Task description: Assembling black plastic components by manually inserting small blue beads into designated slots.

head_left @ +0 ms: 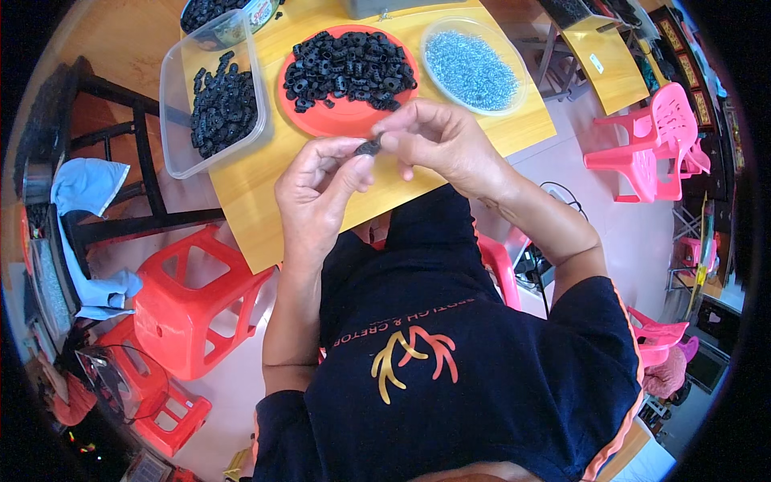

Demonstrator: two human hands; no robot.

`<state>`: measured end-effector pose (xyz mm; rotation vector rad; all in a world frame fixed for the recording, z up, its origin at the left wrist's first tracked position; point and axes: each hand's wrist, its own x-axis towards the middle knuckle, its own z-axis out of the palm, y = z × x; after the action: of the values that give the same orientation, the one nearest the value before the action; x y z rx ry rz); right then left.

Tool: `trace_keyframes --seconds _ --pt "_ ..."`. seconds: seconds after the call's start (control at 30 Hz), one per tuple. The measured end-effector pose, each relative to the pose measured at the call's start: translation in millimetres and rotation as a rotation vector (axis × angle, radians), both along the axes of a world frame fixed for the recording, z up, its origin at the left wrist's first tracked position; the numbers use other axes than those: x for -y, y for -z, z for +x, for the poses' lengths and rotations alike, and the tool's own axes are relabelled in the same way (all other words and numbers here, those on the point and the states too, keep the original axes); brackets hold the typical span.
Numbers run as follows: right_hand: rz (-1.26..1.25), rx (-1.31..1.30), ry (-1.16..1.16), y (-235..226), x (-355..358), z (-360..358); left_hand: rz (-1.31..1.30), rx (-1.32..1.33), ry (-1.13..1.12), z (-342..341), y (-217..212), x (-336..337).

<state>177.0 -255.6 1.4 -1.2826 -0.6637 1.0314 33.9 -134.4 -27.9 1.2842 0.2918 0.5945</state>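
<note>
Left hand (317, 181) pinched a small black part (369, 149) between thumb and fingertips, above the bench (253, 229). Right hand (388, 135), thumb and finger nearly together, gripped its other end. Just beyond: red plate (329, 124) of black pieces (349, 68), flanked by clear box (178, 120) and tub of bluish bits (470, 68).

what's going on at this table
A person seated at a wooden table has a small black piece at the fingertips of both the left hand and the right hand, held over the near side of the table. Just beyond, a red plate bears a heap of black parts. To its left, a clear box holds more black parts; to its right, a clear tub holds many tiny bluish pieces.
</note>
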Motion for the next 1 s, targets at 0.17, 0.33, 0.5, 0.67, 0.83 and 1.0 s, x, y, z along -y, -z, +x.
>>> trace_keyframes --seconds 0.17,0.33,0.5,0.67,0.83,1.0 --pt "-0.033 0.114 -0.016 -11.0 -0.8 0.3 -0.043 0.019 0.035 -0.3 5.2 -2.0" --pt "-0.051 0.384 -0.147 -11.0 5.6 6.1 -0.035 0.013 0.08 -2.1 6.2 -4.1" --pt "-0.081 0.657 -0.201 -26.7 7.8 7.8 -0.064 0.032 0.155 -3.1 7.5 -10.3" --pt "-0.174 0.688 -0.27 -39.3 7.6 8.5 -0.026 0.007 0.21 -4.1 6.9 -11.0" --pt "-0.156 0.857 -0.206 -36.5 3.5 7.4 0.004 -0.036 0.112 1.6 8.8 -4.1" --pt "-0.147 0.905 -0.195 -25.8 -0.7 13.6 -0.014 -0.073 0.109 7.6 17.3 -6.9"
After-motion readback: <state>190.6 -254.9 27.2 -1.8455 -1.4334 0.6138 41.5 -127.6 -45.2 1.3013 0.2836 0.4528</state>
